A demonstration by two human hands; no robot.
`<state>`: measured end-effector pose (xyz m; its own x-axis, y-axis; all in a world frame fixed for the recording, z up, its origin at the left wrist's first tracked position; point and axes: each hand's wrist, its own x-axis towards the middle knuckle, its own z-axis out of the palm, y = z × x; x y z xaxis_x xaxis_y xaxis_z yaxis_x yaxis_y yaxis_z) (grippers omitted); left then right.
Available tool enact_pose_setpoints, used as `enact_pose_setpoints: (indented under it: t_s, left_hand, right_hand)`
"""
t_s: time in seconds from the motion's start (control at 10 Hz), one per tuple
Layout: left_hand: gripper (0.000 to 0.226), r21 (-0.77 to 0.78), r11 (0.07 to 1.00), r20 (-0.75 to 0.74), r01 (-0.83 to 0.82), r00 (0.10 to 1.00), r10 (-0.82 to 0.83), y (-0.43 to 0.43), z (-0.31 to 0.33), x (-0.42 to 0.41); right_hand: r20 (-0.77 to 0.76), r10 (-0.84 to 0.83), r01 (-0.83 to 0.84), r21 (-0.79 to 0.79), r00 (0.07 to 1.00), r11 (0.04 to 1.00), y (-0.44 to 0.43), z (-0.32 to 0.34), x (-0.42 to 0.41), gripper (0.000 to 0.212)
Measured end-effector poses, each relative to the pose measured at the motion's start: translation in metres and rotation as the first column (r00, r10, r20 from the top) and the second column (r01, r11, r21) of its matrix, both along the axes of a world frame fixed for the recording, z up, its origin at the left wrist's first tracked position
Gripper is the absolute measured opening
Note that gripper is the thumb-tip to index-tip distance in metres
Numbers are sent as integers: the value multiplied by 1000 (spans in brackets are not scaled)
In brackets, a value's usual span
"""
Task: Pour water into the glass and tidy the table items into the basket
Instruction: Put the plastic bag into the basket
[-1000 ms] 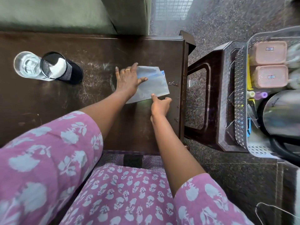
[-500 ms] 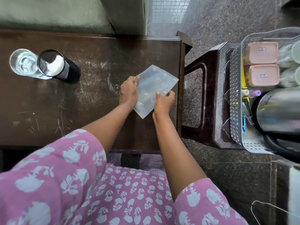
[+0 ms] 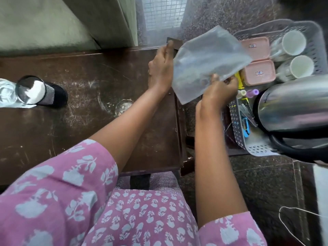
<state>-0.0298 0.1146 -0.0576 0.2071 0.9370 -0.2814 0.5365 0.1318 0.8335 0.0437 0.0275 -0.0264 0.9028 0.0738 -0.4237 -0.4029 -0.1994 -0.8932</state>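
I hold a flat translucent plastic pouch in the air past the right end of the dark wooden table. My left hand grips its left edge and my right hand grips its lower edge. The pouch hangs partly over the left side of the grey perforated basket. In the basket lie two pink lidded boxes, two white cups, a steel kettle, markers and small stationery. At the table's far left stands a glass of water beside a black mesh cup.
The basket rests on a dark stool right of the table. A speckled stone floor lies below, with a wire hanger at lower right. A green wall and a curtain stand behind the table. My pink floral clothing fills the bottom.
Both hands picked the pouch up from the table and carried it right, from the table's right end to above the gap and the basket's left side.
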Motion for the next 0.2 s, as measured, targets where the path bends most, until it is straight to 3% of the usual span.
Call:
enact_pose_setpoints:
  t_s: [0.2]
  left_hand:
    - [34,80,966,116,247,960,-255,-15,41,64]
  right_hand:
    - [117,-224,213,99,968,972,-19,27,67,21]
